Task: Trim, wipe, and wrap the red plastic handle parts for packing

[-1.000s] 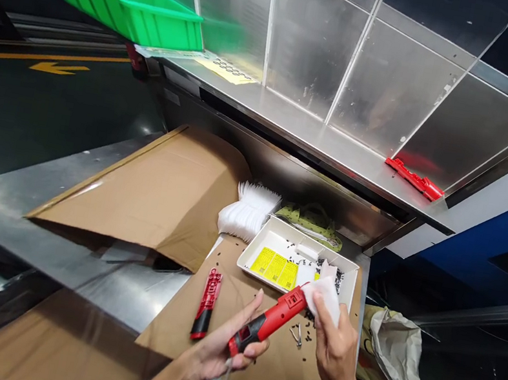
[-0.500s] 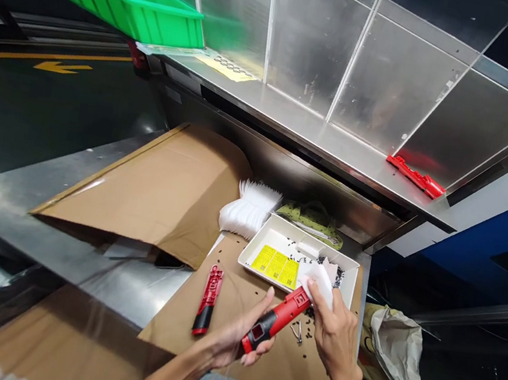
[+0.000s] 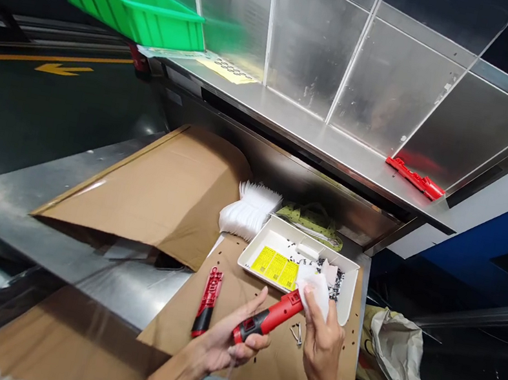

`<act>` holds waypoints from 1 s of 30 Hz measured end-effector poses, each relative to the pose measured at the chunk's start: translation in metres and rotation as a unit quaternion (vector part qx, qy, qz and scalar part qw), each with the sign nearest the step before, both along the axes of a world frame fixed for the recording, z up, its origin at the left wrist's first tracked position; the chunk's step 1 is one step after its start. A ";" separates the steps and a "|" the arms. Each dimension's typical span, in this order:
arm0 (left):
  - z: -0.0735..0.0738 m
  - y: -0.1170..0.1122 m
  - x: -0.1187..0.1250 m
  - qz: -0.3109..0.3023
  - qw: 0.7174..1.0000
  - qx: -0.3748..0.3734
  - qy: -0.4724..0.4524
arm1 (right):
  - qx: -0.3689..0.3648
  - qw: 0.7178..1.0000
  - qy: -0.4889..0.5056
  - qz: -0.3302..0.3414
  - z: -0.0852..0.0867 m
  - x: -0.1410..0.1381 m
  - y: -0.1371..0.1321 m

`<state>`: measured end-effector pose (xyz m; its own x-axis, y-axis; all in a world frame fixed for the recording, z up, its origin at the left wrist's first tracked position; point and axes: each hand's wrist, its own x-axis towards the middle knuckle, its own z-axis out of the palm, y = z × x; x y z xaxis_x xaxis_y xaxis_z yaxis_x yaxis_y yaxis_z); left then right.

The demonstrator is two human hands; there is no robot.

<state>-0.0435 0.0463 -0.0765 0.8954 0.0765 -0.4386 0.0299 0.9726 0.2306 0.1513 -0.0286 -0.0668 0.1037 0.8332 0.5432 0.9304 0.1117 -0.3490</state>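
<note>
- The red-and-black casing point(image 3: 277, 314) is gripped by the left hand point(image 3: 223, 344) above the cardboard point(image 3: 238, 282).
- A white cloth point(image 3: 317, 291) is held against its end by the right hand point(image 3: 323, 345).
- Yellow labels point(image 3: 274, 266) are seen in the white tray point(image 3: 344, 308), their print too small to read.

- The middle of the frame is evenly bright; the floor point(image 3: 52, 108) at left and the far right sink into near-black.
- Glare spots whiten the metal table point(image 3: 1, 198) at left.
- The metal panels point(image 3: 309, 42) across the top mirror green from the bin point(image 3: 164, 30) and red from the part point(image 3: 416, 179) on the ledge.
- A soft shadow darkens the right side of the brown cardboard point(image 3: 136, 189).
- The white cloth point(image 3: 315, 290) looks nearly washed out.
- Wide-angle stretching and smearing mark the lower-left edge.
</note>
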 end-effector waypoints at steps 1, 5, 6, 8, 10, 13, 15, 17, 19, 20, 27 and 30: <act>-0.004 0.000 -0.001 -0.004 0.999 -0.042 -0.032 | 0.009 1.000 0.016 -0.009 -0.003 -0.001 0.000; -0.016 -0.002 -0.003 0.015 0.985 -0.128 -0.116 | 0.044 0.997 0.058 -0.030 -0.012 -0.014 -0.002; -0.016 -0.002 -0.003 0.017 0.983 -0.138 -0.123 | 0.054 0.996 0.066 -0.009 -0.014 -0.019 -0.004; -0.014 -0.002 -0.003 0.024 0.981 -0.149 -0.123 | 0.056 0.994 0.075 0.051 -0.017 -0.027 -0.007; -0.012 -0.001 -0.003 0.037 0.980 -0.153 -0.121 | 0.039 0.993 0.087 0.070 -0.016 -0.028 -0.005; -0.013 -0.001 -0.004 0.040 0.980 -0.149 -0.128 | 0.027 0.993 0.113 0.006 -0.011 -0.022 0.000; -0.016 -0.002 -0.005 0.041 0.980 -0.143 -0.132 | 0.025 0.992 0.124 0.008 -0.009 -0.024 -0.001; -0.018 -0.002 -0.006 0.043 0.981 -0.135 -0.135 | 0.013 0.991 0.114 0.073 -0.008 -0.030 -0.005; -0.018 -0.003 -0.006 0.037 0.982 -0.128 -0.133 | -0.006 0.990 0.086 0.109 -0.007 -0.032 -0.007; -0.016 -0.004 -0.006 0.034 0.986 -0.112 -0.123 | -0.013 0.993 0.076 0.092 -0.006 -0.031 -0.007; 0.002 -0.010 -0.002 0.036 0.991 0.124 0.046 | 0.002 0.994 0.091 0.063 -0.004 -0.028 -0.003; 0.006 -0.011 -0.003 0.032 0.986 0.148 0.064 | 0.006 0.995 0.094 0.017 -0.005 -0.027 0.001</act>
